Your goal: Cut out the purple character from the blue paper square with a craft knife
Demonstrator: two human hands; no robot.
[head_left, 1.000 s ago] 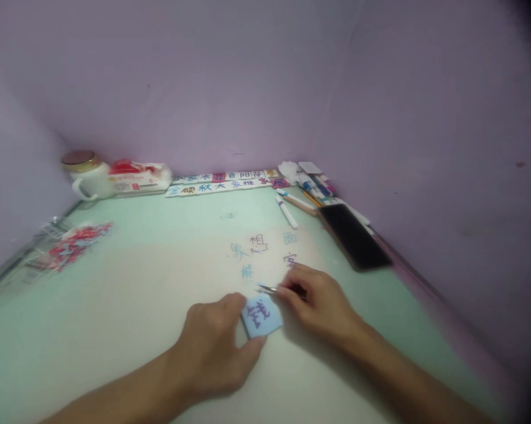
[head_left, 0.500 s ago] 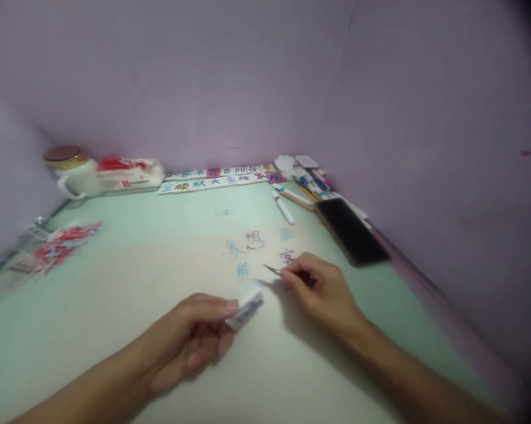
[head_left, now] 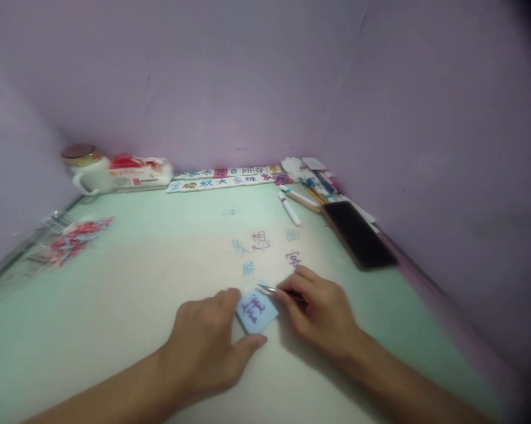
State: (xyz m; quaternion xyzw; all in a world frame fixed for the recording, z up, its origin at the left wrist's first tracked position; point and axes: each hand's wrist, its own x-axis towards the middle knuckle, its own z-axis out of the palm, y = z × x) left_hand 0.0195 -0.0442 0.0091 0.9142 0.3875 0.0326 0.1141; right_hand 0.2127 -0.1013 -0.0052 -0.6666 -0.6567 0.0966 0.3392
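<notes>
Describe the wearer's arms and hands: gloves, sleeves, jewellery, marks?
Both the left hand and right hand are ungloved. The left forearm and right forearm are bare as far as the frame shows, with no sleeve or cuff. No watch, bracelet or ring shows. The picture is too soft to settle small skin marks.

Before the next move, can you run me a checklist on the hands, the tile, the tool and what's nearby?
1. Left hand at the blue tile: ok, index finger by its upper-left edge, thumb by its lower corner.
2. Tile's written character facing up: ok.
3. Right hand gripping the slim metal tool: ok, pointed end exposed.
4. Tool tip apart from the left hand: ok, a gap shows.
5. Tool tip touching the tile: cannot tell; it is at the far corner.
6. Phone clear of both hands: ok, beyond the right hand.
</notes>
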